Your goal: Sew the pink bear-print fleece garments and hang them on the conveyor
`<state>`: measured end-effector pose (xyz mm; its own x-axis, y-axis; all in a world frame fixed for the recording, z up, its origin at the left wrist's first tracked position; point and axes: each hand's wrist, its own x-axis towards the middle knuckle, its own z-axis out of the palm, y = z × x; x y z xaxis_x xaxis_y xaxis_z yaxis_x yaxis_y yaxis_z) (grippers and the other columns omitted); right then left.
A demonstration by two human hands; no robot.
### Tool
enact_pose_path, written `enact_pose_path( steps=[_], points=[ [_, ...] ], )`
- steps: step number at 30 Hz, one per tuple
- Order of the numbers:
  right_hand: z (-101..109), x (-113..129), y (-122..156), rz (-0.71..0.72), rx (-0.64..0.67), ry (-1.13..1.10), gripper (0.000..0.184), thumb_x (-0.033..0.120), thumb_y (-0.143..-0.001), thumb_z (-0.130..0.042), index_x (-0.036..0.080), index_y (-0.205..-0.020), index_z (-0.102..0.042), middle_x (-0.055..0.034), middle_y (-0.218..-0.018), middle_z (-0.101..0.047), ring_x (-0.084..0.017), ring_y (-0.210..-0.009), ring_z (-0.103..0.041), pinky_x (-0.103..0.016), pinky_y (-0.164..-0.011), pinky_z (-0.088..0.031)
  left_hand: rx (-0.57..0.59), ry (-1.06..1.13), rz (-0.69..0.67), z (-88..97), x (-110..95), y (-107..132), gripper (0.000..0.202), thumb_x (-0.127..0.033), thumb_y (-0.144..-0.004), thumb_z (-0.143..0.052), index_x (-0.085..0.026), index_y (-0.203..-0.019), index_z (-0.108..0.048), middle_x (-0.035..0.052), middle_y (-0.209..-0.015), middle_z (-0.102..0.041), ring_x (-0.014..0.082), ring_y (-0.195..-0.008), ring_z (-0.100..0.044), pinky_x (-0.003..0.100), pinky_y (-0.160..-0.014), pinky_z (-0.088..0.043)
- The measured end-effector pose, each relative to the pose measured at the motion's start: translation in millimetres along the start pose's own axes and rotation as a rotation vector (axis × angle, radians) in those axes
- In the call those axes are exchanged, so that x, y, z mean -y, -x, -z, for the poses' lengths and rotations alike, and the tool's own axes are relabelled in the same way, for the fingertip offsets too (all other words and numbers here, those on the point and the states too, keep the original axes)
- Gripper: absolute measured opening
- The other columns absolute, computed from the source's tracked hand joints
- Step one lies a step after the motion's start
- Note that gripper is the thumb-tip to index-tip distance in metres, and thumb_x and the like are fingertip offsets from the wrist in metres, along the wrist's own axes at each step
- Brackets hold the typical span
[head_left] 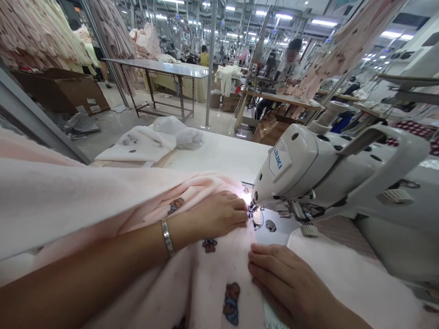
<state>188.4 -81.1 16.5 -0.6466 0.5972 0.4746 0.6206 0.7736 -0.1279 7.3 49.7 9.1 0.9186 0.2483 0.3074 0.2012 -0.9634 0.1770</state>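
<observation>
Fabric (197, 278), pale pink with printed bears, fills the lower left and centre, its edge reaching the needle area of a white sewing machine (291, 155). The left hand (221, 212) lies on it at centre, fingers close together; the right hand (291, 278), lower right, has fingers together, tips on the fabric's edge. Whether either pinches, I cannot tell. The machine's bulk blocks the right side. Beyond, a clear plastic bag (180, 132) touches folded white cloth (144, 144) on the white tabletop (222, 153). Upper left are hanging garments (37, 32), a cardboard box (65, 91) and a long table (164, 67); a metal post (210, 68) stands upper centre, a co-worker (283, 68) upper right.
</observation>
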Motion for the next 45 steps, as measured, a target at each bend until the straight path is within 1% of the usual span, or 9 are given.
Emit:
enact_pose_path(
  steps=[14, 20, 24, 29, 34, 37, 40, 43, 45],
  points=[
    [-4.0, -12.4, 5.8, -0.104, 0.077, 0.016, 0.027, 0.011, -0.085, -0.049, 0.015, -0.109, -0.059, -0.0100, -0.107, -0.064, -0.022, -0.106, -0.056, -0.040, -0.082, -0.050, 0.001, -0.050, 0.010, 8.6, 10.4, -10.2, 0.023, -0.023, -0.093, -0.046, -0.018, -0.076, -0.060, 0.0000, -0.082, -0.059, 0.0148, -0.080, -0.051, 0.029, -0.074, -0.035],
    [-7.3, -13.7, 13.2, -0.204, 0.027, 0.151, 0.025, 0.034, -0.091, -0.045, 0.021, -0.098, -0.064, -0.0091, -0.093, -0.066, -0.020, -0.091, -0.061, -0.035, -0.074, -0.050, 0.019, -0.049, 0.032, 11.8, 10.8, -12.9, 0.023, -0.019, -0.092, -0.045, -0.017, -0.074, -0.060, 0.0009, -0.081, -0.060, 0.0155, -0.080, -0.052, 0.030, -0.075, -0.036],
    [-10.2, -13.6, 16.2, -0.250, 0.024, 0.211, 0.030, 0.041, -0.091, -0.042, 0.020, -0.089, -0.064, -0.0077, -0.083, -0.064, -0.019, -0.082, -0.060, -0.032, -0.068, -0.048, 0.001, -0.056, 0.132, 11.7, 5.4, -15.6, 0.023, -0.014, -0.089, -0.045, -0.015, -0.069, -0.057, 0.0032, -0.076, -0.059, 0.0163, -0.075, -0.052, 0.031, -0.071, -0.037],
    [-11.0, -9.5, 6.9, -0.321, 0.060, 0.225, 0.030, 0.038, -0.093, -0.039, 0.020, -0.079, -0.059, -0.0048, -0.072, -0.058, -0.017, -0.070, -0.056, -0.028, -0.059, -0.041, -0.016, -0.012, 0.324, 13.6, -6.1, -12.1, 0.013, -0.009, -0.084, -0.045, -0.014, -0.084, -0.057, 0.0045, -0.083, -0.060, 0.0180, -0.078, -0.054, 0.034, -0.078, -0.040],
    [-9.4, -12.7, -1.3, -0.301, 0.108, 0.232, 0.026, 0.025, -0.093, -0.037, 0.020, -0.072, -0.052, -0.0022, -0.066, -0.054, -0.017, -0.061, -0.052, -0.029, -0.054, -0.035, -0.063, -0.014, 0.411, 6.3, -14.3, -0.6, 0.028, -0.021, -0.092, -0.042, -0.012, -0.118, -0.045, 0.0123, -0.124, -0.050, 0.0275, -0.116, -0.042, 0.045, -0.096, -0.033],
    [-10.6, -32.4, 3.9, -0.264, 0.060, 0.365, 0.025, 0.022, -0.093, -0.036, 0.019, -0.077, -0.055, -0.0036, -0.068, -0.059, -0.018, -0.061, -0.056, -0.031, -0.059, -0.039, -0.033, 0.022, 0.395, -0.8, 4.0, -6.1, 0.042, -0.028, -0.095, -0.038, -0.008, -0.131, -0.034, 0.0153, -0.139, -0.037, 0.0278, -0.130, -0.029, 0.045, -0.104, -0.026],
    [-10.2, -56.4, 8.6, -0.273, 0.004, 0.499, 0.022, 0.026, -0.092, -0.040, 0.019, -0.084, -0.059, -0.0064, -0.072, -0.064, -0.022, -0.065, -0.060, -0.036, -0.064, -0.042, 0.012, 0.062, 0.300, -0.4, 39.8, -26.5, 0.048, -0.032, -0.094, -0.041, -0.008, -0.134, -0.031, 0.0139, -0.143, -0.032, 0.0214, -0.133, -0.026, 0.035, -0.109, -0.021],
    [-5.6, -62.1, 7.3, -0.273, -0.004, 0.508, 0.020, 0.026, -0.091, -0.042, 0.022, -0.090, -0.062, -0.0057, -0.078, -0.067, -0.023, -0.073, -0.062, -0.037, -0.068, -0.044, 0.010, 0.062, 0.256, 7.5, 64.1, -46.6, 0.040, -0.030, -0.090, -0.049, -0.012, -0.125, -0.044, 0.0106, -0.140, -0.038, 0.0195, -0.131, -0.030, 0.031, -0.109, -0.021],
    [-1.8, -51.6, 4.1, -0.256, 0.008, 0.470, 0.021, 0.023, -0.091, -0.040, 0.023, -0.094, -0.061, -0.0053, -0.084, -0.067, -0.021, -0.077, -0.062, -0.034, -0.070, -0.045, -0.022, 0.056, 0.313, 14.4, 57.2, -48.2, 0.025, -0.024, -0.089, -0.047, -0.011, -0.110, -0.053, 0.0124, -0.128, -0.049, 0.0227, -0.123, -0.039, 0.036, -0.105, -0.027]
  ],
)
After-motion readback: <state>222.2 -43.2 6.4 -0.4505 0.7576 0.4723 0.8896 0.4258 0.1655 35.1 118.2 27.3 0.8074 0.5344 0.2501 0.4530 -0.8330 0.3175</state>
